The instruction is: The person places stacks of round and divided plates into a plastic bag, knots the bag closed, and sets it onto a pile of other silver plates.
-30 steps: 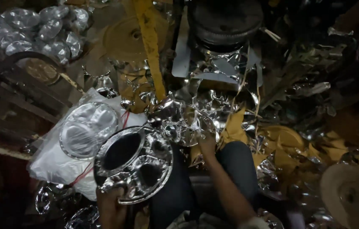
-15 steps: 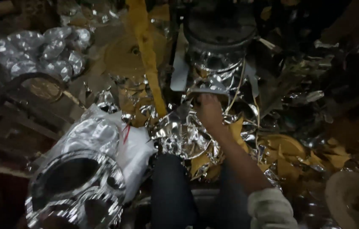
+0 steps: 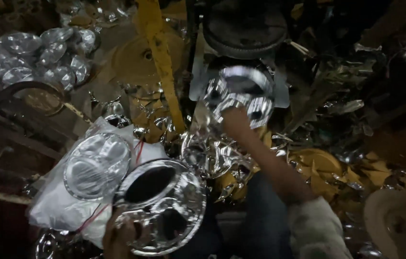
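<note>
My left hand (image 3: 119, 236) grips the near rim of a round silver foil plate with compartments (image 3: 160, 206), held low at the front. Beside it a stack of similar foil plates (image 3: 96, 165) lies in a clear plastic bag (image 3: 63, 208). My right hand (image 3: 235, 121) reaches forward and holds another silver foil plate (image 3: 241, 92) up against the grey press machine (image 3: 245, 29). Crumpled silver foil scraps (image 3: 215, 156) pile up between the two hands.
A yellow strap (image 3: 160, 57) runs down from the top. More shiny foil plates (image 3: 35, 52) sit at the far left. Yellow paper offcuts (image 3: 325, 168) lie at right, and a pale round disc (image 3: 397, 220) sits at the lower right corner.
My right hand has risen from the foil scraps to the machine with a foil plate. My left hand has swung its compartment plate left and back towards the middle.
</note>
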